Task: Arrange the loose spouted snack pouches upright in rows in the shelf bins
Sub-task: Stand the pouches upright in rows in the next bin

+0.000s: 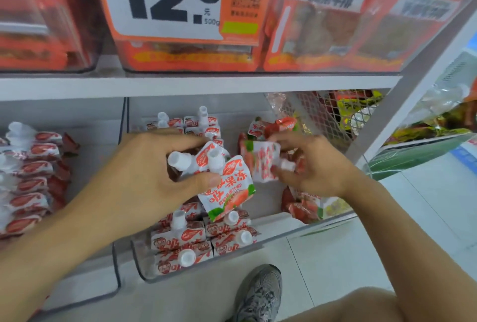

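A white metal shelf (pixel 196 84) carries a clear plastic bin (pixel 144 265) with red-and-white spouted pouches in rows (pixel 196 241) along its left side. Above them the left hand (pixel 144 174) grips a bunch of white-capped pouches (pixel 219 174). The right hand (pixel 309 167) pinches one pouch (pixel 263 161), apparently tilted; loose pouches (pixel 304 208) lie near right.

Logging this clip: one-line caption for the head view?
Left hand grips several white-capped red-and-white spouted pouches; right hand holds another pouch above clear shelf bin.
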The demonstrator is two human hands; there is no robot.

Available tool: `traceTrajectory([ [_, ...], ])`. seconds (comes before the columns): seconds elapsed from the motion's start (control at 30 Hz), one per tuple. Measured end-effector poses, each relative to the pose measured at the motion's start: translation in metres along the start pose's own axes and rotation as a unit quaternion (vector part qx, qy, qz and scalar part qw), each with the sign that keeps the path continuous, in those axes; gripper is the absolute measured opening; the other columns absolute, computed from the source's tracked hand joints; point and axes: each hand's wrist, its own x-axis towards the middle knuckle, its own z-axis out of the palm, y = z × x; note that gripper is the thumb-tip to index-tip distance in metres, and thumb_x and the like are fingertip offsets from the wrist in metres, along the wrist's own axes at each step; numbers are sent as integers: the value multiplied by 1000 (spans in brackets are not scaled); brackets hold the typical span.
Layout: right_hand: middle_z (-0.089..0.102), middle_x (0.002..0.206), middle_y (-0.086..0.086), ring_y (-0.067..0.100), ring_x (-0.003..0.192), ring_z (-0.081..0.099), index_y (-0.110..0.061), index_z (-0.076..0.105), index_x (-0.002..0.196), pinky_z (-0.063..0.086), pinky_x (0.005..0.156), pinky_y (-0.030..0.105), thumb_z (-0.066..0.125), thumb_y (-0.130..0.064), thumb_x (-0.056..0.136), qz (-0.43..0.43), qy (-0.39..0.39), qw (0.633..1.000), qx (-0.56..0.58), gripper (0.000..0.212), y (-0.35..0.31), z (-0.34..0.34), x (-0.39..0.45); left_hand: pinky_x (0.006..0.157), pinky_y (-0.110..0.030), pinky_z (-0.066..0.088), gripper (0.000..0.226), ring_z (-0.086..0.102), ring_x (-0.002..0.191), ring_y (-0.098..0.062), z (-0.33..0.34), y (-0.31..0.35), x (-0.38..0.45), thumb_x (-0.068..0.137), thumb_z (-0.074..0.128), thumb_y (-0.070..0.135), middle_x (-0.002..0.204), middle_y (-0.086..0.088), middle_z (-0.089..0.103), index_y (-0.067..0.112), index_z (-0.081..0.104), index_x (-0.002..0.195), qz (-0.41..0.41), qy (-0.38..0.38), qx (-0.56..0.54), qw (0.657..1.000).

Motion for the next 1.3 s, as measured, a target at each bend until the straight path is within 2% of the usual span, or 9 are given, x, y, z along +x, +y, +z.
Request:
traceTrajectory([
  [0.13,72,92,-16,-2,83,69,-14,56,126,55,67,21,75,-7,84,31,156,977,144,46,8,-1,12,78,-26,48,44,63,93,0,-1,-1,1,71,74,49,99,22,68,41,67,114,3,-12,6,1000],
  [0.3,71,87,-4,1,66,62,-11,69,112,46,63,11,74,-46,83,147,296,943,48,45,9,7,47,70,-7,42,36,62,88,9,-4,5,2,71,72,54,93,32,67,47,67,106,27,-22,13,999],
  [0.47,45,136,17,44,94,62,-11,52,130,51,75,43,63,-47,88,217,262,931,-134,56,4,6,65,68,-7,44,21,63,82,10,-4,16,3,69,72,50,86,32,68,55,66,89,30,-30,2,999],
  [0.6,60,116,8,27,93,62,-17,66,107,53,74,37,67,-44,86,115,281,949,-79,34,-2,-2,47,69,-15,46,16,65,82,4,-6,20,5,70,73,50,85,27,70,47,70,86,19,-40,24,999],
  [0.67,66,100,2,16,89,63,-19,69,102,54,79,37,77,-43,79,44,173,984,-20,34,-6,-3,35,68,-9,45,17,63,82,10,-7,23,7,70,76,47,86,31,69,48,70,85,10,-38,28,999],
  [0.87,55,137,3,20,121,50,-30,54,137,43,102,32,89,-30,64,10,-134,987,-91,82,-8,28,35,65,-26,48,24,67,71,-7,-9,29,14,71,74,50,75,10,73,32,75,87,-13,-53,35,998],
  [0.97,67,118,-1,14,95,63,-33,64,126,51,86,31,90,-32,62,34,-113,990,-82,68,-5,30,42,66,-24,50,19,68,74,-1,-12,33,13,70,75,49,78,19,72,39,73,86,-23,-55,42,997],
  [1.1,62,108,0,21,95,62,-28,67,118,43,76,26,88,-36,64,27,89,994,-58,58,-3,7,40,65,-21,51,17,65,75,9,-16,38,12,67,75,50,82,30,69,51,68,82,-34,-38,45,998],
  [1.3,48,139,12,30,116,59,-17,53,138,49,99,38,71,-42,86,72,153,983,-77,61,-10,-12,35,63,-31,56,17,70,69,-14,-6,52,19,68,77,49,70,10,73,51,71,84,-23,-50,22,998],
])
